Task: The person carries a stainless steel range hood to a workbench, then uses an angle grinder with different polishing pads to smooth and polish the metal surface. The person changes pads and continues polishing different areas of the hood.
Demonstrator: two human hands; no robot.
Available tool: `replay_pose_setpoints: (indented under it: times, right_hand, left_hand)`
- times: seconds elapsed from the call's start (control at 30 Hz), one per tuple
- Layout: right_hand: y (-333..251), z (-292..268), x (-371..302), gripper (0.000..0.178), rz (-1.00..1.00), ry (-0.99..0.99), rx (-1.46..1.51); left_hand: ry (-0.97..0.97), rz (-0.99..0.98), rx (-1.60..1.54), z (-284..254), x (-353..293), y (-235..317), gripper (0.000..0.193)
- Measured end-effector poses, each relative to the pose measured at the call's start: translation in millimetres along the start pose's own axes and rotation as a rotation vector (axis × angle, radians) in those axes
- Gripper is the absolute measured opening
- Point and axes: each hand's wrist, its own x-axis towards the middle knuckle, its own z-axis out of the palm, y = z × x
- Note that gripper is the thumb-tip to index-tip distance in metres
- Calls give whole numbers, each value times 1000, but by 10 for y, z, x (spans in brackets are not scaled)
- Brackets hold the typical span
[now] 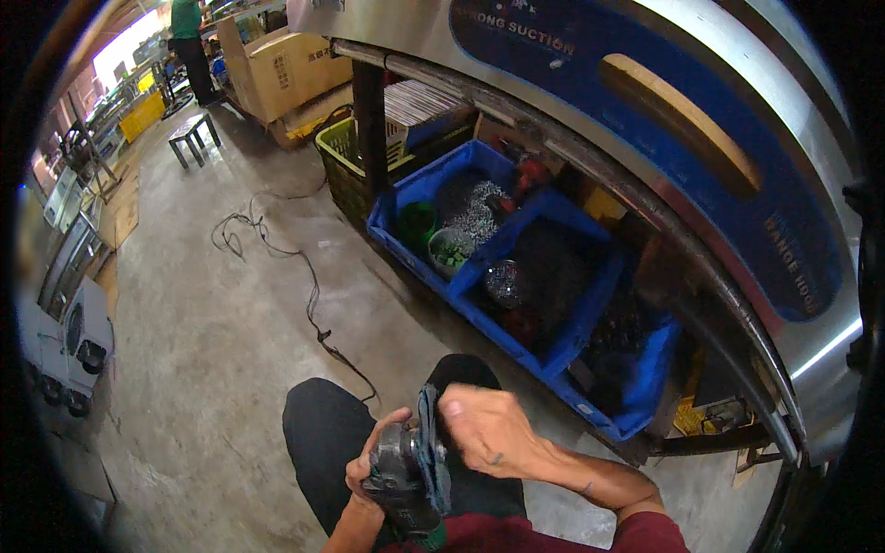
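My left hand (362, 470) is wrapped around the dark body of an angle grinder (395, 465), held over my lap between my knees. The grinder's rear end is green and points toward me. A worn, grey-blue disc (430, 452) with a ragged edge stands upright on the grinder's right side. My right hand (484, 431) is closed beside the upper part of this disc, its curled fingers against or very near its face. Those fingers are slightly blurred, and whatever they hold is hidden.
Blue bins (544, 364) with small metal parts and cups stand on a low shelf at right, under a steel-and-blue hood panel (645, 120). A green crate (346, 184) sits behind them. A black cable (313, 286) crosses the floor. Farther off are a stool (192, 134), cardboard box (286, 74) and standing person (189, 46).
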Motion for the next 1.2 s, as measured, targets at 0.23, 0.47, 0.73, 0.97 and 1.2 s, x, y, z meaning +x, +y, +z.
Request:
replay_pose_setpoints:
  times: [0.23,0.47,0.73,0.97,1.2]
  right_hand:
    - [121,183,343,39,-458,55,323]
    - [-92,182,227,40,-299,108,486]
    - [10,445,-67,61,389,282,718]
    - [132,579,-51,59,621,384,891]
    - [-12,469,485,58,520,305,833]
  left_hand:
    - [87,-175,-139,-17,26,-99,84]
    - [-223,-71,-33,-228,-53,-273,69]
    - [-171,50,19,-70,-62,-321,67]
    - [-100,14,88,-130,-22,-260,67]
    - [-83,110,89,-78,111,-10,75]
